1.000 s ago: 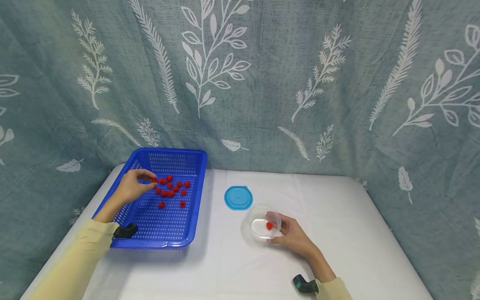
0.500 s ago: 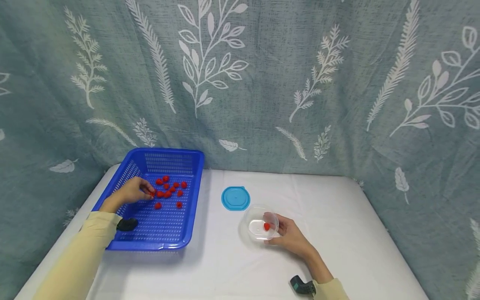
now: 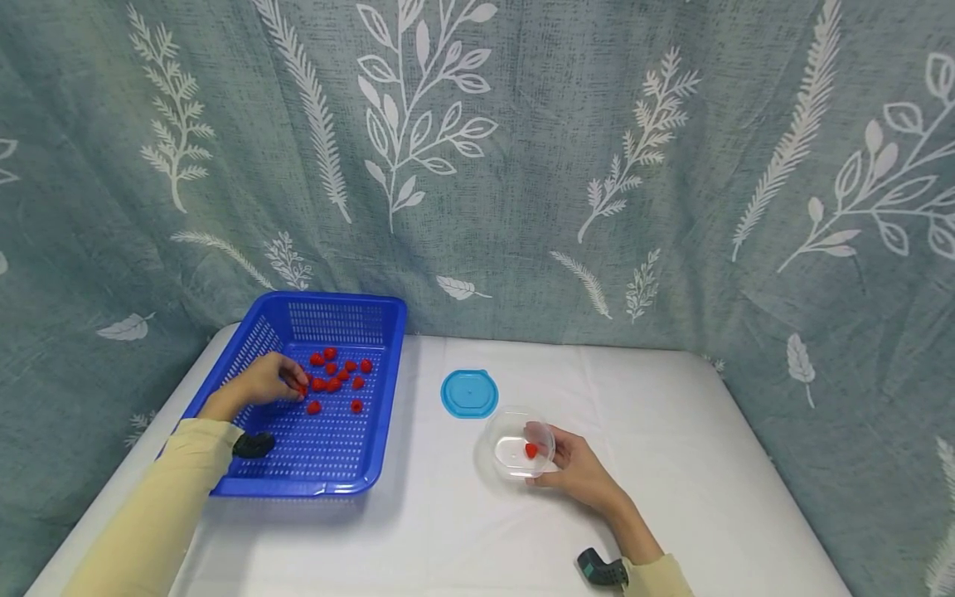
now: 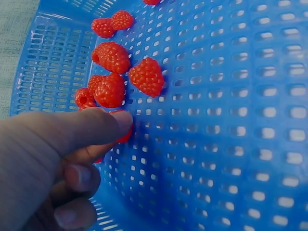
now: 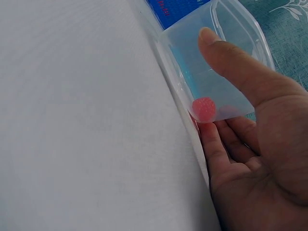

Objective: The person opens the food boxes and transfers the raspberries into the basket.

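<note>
Inside the blue basket (image 3: 328, 485), my left hand (image 3: 270, 380) pinches a raspberry (image 4: 126, 134) between thumb and forefinger; the fingers hide much of it. Several other raspberries (image 4: 147, 77) lie on the perforated basket floor just beyond the fingertips. On the table my right hand (image 3: 578, 467) grips a clear plastic container (image 3: 511, 431) from its right side, thumb on the near wall and fingers curled round the other side. One raspberry (image 5: 204, 109) shows through the container wall, low down near the fingers.
A light-blue lid (image 3: 469, 394) lies flat on the white tablecloth (image 3: 448, 539) between the basket and the container, a little behind the container. A grey-green leaf-patterned curtain (image 3: 522, 166) hangs along the back and sides of the table.
Over the last second my left hand has lowered slightly toward the near side of the basket, its fingertips still at a raspberry. The right hand keeps holding the container in place.
</note>
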The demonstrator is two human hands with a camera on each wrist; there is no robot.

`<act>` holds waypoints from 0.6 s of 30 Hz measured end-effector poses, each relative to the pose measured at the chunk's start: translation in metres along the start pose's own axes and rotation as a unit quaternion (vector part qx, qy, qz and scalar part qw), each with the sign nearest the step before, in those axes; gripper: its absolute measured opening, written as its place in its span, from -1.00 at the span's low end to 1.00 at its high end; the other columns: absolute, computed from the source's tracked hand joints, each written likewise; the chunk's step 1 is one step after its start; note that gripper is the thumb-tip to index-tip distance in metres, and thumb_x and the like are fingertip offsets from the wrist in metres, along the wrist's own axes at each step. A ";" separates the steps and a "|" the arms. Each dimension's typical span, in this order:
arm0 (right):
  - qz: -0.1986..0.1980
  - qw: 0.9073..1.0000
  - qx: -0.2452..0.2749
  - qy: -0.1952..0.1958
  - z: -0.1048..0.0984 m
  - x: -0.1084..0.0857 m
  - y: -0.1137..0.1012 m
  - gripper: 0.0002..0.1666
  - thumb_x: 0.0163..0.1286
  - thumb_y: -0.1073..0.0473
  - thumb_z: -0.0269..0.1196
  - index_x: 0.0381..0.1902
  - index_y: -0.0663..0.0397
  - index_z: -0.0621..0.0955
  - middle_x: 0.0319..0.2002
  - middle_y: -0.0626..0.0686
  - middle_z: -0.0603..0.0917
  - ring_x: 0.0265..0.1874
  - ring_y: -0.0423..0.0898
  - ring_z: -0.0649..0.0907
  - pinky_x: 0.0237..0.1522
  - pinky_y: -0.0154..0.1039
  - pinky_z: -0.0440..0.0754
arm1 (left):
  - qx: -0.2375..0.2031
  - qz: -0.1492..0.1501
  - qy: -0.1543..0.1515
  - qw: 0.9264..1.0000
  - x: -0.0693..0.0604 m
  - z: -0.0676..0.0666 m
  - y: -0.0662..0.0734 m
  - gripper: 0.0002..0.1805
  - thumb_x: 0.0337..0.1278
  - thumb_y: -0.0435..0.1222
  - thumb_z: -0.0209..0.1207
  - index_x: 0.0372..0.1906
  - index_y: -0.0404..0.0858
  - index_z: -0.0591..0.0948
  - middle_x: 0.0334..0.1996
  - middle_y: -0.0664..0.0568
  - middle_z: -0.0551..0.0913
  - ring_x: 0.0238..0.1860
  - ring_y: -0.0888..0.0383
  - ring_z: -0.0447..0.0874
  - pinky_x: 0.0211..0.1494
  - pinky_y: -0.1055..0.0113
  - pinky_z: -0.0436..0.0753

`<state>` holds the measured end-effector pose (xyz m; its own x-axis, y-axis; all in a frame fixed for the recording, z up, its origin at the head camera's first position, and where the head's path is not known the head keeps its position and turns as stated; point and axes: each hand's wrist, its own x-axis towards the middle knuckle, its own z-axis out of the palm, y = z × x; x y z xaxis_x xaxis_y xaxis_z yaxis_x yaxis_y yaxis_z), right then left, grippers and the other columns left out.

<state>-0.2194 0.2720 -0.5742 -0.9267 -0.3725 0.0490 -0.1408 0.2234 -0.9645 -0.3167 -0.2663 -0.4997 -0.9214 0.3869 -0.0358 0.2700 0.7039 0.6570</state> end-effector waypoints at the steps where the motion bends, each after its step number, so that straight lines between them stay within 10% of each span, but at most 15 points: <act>1: 0.001 1.000 0.000 0.001 0.000 0.000 0.000 0.04 -0.02 0.35 0.60 0.44 0.25 0.40 0.42 0.24 0.46 0.49 0.13 0.33 0.33 -0.44 0.36 | 0.001 0.001 0.001 1.000 0.000 0.000 0.001 -0.78 -0.12 -0.55 0.43 -0.30 -0.52 0.67 -0.35 -0.21 0.74 -0.30 0.01 0.73 -0.18 0.21 0.67; 18: 0.005 1.000 -0.014 0.004 0.000 -0.002 -0.002 0.02 0.01 0.33 0.60 0.44 0.25 0.41 0.42 0.22 0.46 0.48 0.12 0.35 0.33 -0.41 0.37 | 0.040 0.040 0.071 0.996 0.000 -0.008 0.034 -0.77 0.11 -0.50 0.35 -0.11 -0.47 0.69 -0.17 -0.29 0.74 -0.03 -0.30 0.66 0.07 -0.19 0.59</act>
<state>-0.2174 0.2724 -0.5726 -0.9309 -0.3629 0.0411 -0.1409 0.2531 -0.9571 -0.3093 -0.2475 -0.4710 -0.9246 0.3601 0.1244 0.3606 0.7220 0.5905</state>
